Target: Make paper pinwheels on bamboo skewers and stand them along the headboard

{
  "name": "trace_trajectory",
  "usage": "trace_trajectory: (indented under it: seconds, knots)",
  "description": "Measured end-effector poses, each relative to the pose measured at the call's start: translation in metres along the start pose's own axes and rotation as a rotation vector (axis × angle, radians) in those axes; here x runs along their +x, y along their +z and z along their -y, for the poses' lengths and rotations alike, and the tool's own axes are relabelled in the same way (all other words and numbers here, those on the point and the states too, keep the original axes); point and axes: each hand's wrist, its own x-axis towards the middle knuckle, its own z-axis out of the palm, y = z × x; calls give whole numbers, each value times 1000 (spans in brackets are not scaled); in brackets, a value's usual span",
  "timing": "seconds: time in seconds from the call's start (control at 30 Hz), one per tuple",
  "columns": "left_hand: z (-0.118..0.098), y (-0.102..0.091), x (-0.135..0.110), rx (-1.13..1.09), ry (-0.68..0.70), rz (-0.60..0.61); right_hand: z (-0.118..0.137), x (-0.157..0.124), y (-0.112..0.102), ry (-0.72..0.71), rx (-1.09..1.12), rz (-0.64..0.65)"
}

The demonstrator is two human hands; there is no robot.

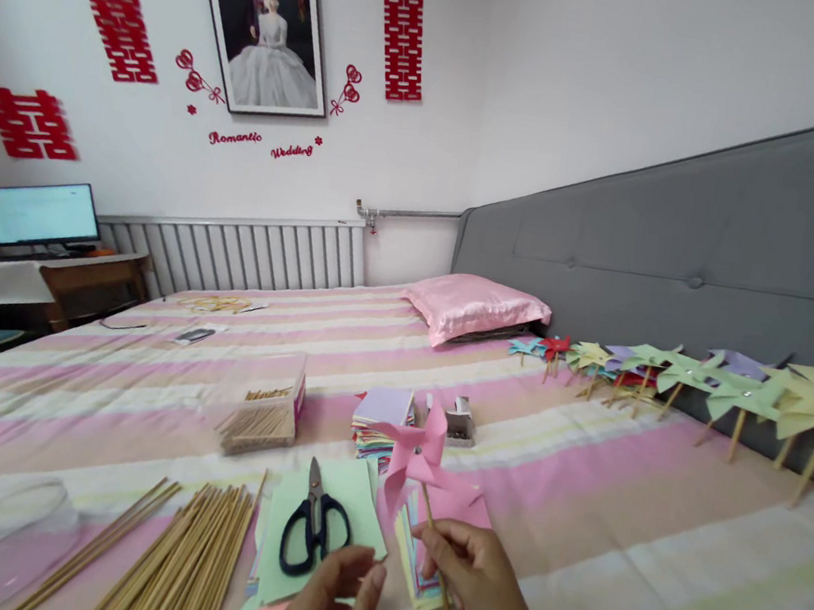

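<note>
A pink paper pinwheel (417, 456) on a thin wooden stick stands tilted above the bed. My right hand (472, 567) grips its stick between thumb and fingers. To the left, my left hand (335, 603) is closed in a pinch, with a small tip showing at the fingers that I cannot make out. Just beyond it, dark-handled scissors (316, 525) lie on a stack of pale green paper (290, 491). Under the pinwheel and right hand is a stack of coloured sheets (409, 558), partly hidden, with pink paper (474, 506) on top.
Wooden sticks (190, 557) lie in a bundle at the front left. Farther back are a clear box of short sticks (262, 416), stacked coloured paper squares (384, 408) and a small open box (461, 426). Finished pinwheels (743, 393) line the grey headboard (691, 224). A pink pillow (475, 304) lies behind.
</note>
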Motion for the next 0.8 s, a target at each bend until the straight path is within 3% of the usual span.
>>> trace_trajectory:
  seconds: [0.1, 0.2, 0.37, 0.43, 0.8]
  knots:
    - [-7, -11, 5, -5, 28, -129, 0, 0, -4, -59, -99, 22]
    - [-12, -17, 7, 63, 89, -147, 2, -2, -6, -66, -178, 64]
    - [-13, -23, 9, 300, 425, -164, 4, -4, -8, -54, -213, 160]
    - [-12, -26, 10, 382, 489, -158, 4, -5, -8, -55, -204, 192]
    - [-6, -30, 11, 429, 549, -73, 0, -4, -10, -65, -259, 310]
